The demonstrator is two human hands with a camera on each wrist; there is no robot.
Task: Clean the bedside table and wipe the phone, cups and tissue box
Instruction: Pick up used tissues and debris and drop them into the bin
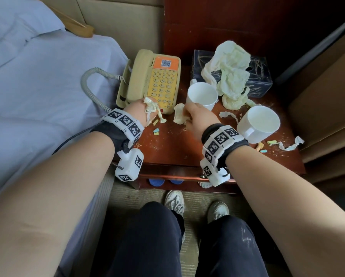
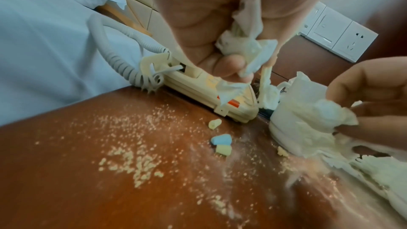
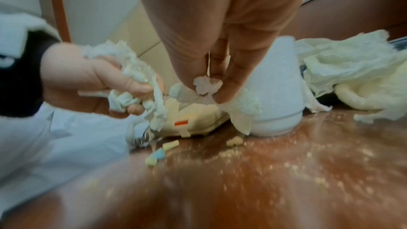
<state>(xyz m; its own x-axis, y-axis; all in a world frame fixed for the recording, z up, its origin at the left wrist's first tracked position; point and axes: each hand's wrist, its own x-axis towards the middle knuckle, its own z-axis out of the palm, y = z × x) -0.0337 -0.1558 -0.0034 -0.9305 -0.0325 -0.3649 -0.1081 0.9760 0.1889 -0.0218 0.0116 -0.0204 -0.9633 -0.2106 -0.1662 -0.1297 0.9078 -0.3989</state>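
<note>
Both hands are loaded w/ scrap already. Your left hand [image 1: 140, 108] has fingers curled round a wad of torn tissue [image 2: 244, 50], hovering over the front right corner of the phone [image 1: 151, 80]. Your right hand [image 1: 195, 114] pinches a second tissue scrap [image 1: 179, 116] between thumb and fingertips, right at the base of the near cup [image 1: 202, 96]. Can't tell if the knuckles actually touch the cup wall.

Key geometry: the bedside table [image 1: 173, 148] runs left-right in front of you. Phone sits back-left, long axis pointing away from you, handset on its left side, coiled cord [image 1: 91, 84] looping off toward the bed. Near cup is just right of the phone, so it's between your two hands and closer to the right one. Second cup [image 1: 258, 122] is further right, handle facing you: right hand's job too. Tissue box [image 1: 261, 80] is back-right, mostly buried under a crumpled tissue pile [image 1: 231, 72].

Still on the top: crumbs [image 2: 132, 159] spread over the front area, coloured bits [image 2: 221, 144] just ahead of the phone's front edge, more scraps by the second cup.

My read: litter pickup stage, wiping not started. Left is nearer the coloured bits, right nearer the strips by the cups. Watch the near cup, a tug on the scrap there could tip it.
</note>
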